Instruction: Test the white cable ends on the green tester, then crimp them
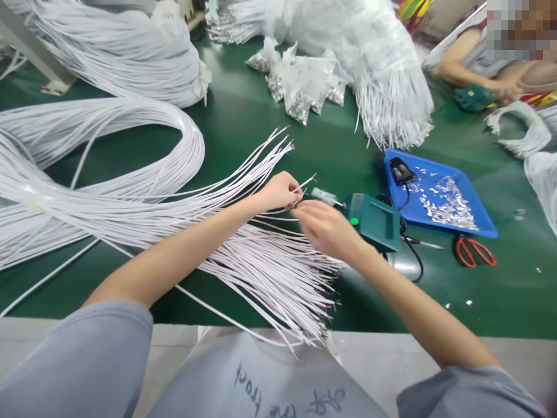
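My left hand is closed around the end part of a white cable, whose tip sticks out past the fingers. Close beside it, my right hand has its fingers pinched together near the left fingertips; whatever is between them is hidden. Under both hands spreads a large bundle of white cables, with thin stripped ends fanned toward the right. A green device with a green button stands just right of my right hand. Behind that hand lies a small pale tool with a metal tip.
A blue tray holds small shiny metal pieces and a black box. Red-handled scissors lie in front of it. Clear bags of metal parts and more cable bundles fill the back. At far right, another person's hands work.
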